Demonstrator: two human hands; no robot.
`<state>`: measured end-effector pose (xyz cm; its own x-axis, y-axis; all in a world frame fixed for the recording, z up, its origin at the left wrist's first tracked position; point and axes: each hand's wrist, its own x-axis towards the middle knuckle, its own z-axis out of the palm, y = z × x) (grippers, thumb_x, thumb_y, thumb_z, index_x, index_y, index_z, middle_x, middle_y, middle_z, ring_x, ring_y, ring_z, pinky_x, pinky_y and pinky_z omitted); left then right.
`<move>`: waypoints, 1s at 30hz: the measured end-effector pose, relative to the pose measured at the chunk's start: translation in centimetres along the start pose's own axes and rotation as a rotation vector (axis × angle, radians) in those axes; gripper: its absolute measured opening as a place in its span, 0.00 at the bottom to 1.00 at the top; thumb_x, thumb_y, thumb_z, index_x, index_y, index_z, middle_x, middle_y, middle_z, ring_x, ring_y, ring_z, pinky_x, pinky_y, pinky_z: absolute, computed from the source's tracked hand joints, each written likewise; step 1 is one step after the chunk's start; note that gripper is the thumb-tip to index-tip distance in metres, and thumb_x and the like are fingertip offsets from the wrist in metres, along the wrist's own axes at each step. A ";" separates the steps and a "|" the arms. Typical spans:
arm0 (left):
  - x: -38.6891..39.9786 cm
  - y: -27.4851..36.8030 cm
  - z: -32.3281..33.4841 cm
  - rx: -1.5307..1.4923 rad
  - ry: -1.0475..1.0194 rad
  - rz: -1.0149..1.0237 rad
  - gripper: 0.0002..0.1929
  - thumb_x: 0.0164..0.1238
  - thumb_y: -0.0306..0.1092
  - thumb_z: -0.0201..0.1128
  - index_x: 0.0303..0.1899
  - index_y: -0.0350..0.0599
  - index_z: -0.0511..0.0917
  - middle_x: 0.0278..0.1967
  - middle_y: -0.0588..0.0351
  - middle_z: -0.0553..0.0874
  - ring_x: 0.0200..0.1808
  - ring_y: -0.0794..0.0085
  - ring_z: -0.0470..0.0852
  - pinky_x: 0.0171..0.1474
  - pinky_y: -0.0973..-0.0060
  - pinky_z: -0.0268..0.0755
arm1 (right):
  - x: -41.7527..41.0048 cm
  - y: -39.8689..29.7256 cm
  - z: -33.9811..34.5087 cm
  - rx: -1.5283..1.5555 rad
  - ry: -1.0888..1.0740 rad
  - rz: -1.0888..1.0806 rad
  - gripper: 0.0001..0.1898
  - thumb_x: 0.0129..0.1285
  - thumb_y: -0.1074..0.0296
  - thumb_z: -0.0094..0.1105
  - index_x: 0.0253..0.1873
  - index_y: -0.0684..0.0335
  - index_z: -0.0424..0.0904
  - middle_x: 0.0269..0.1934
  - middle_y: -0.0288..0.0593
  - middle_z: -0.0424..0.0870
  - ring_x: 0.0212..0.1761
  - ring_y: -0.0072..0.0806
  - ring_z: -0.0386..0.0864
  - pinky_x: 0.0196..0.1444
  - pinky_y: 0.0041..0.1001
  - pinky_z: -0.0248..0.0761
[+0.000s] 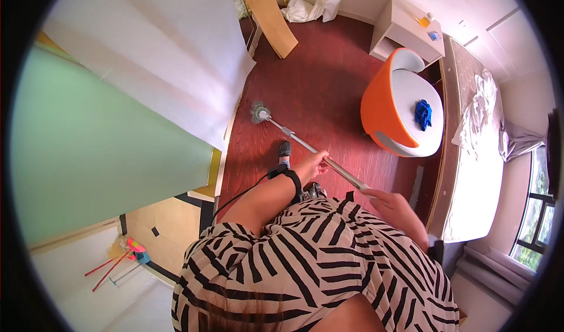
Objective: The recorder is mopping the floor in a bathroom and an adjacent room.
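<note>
A mop with a metal pole (304, 144) slants across the dark red wooden floor (326, 85). Its round grey-green head (257, 112) rests on the boards near the foot of the left wall. My left hand (316, 164) is wrapped around the middle of the pole. Nearer my body, my right hand (387, 201) grips the pole's upper end at a light-coloured handle. A black shoe (285, 148) shows on the floor between the mop head and my left hand.
To the right stands an orange and white tub chair (374, 107) with a blue cloth (423, 115) on its seat. Beyond it are a mattress (478, 191) and a white cabinet (407, 28). A curved wooden board (271, 19) leans ahead; brooms (112, 270) lie at lower left.
</note>
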<state>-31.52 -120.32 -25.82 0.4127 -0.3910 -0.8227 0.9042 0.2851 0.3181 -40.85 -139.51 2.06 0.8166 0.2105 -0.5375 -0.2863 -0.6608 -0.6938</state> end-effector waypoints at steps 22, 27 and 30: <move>9.2 11.6 -14.2 0.473 0.065 -0.325 0.06 0.53 0.35 0.54 0.27 0.46 0.76 0.24 0.60 0.80 0.22 0.76 0.73 0.29 0.76 0.70 | 25.7 1.5 13.3 0.706 -0.185 0.388 0.29 0.57 0.72 0.54 0.65 0.50 0.64 0.37 0.34 0.75 0.34 0.16 0.70 0.37 0.15 0.64; 10.5 11.1 -13.6 0.533 0.026 -0.378 0.06 0.52 0.37 0.57 0.24 0.47 0.74 0.19 0.62 0.74 0.22 0.76 0.72 0.28 0.75 0.70 | 25.0 4.7 15.4 1.305 -0.073 0.484 0.27 0.60 0.73 0.53 0.65 0.52 0.64 0.28 0.31 0.72 0.26 0.17 0.67 0.29 0.16 0.62; 9.5 11.4 -13.5 0.537 0.081 -0.423 0.07 0.52 0.38 0.57 0.25 0.46 0.74 0.20 0.61 0.75 0.21 0.76 0.72 0.27 0.75 0.69 | 24.3 2.9 14.4 1.191 -0.082 0.471 0.26 0.60 0.73 0.52 0.65 0.53 0.64 0.29 0.30 0.73 0.29 0.16 0.68 0.32 0.15 0.62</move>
<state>-18.78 -108.99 -36.38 0.0220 -0.3005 -0.9535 0.9237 -0.3589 0.1344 -29.05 -125.91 -19.92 0.4936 0.2054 -0.8451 -0.8419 0.3565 -0.4051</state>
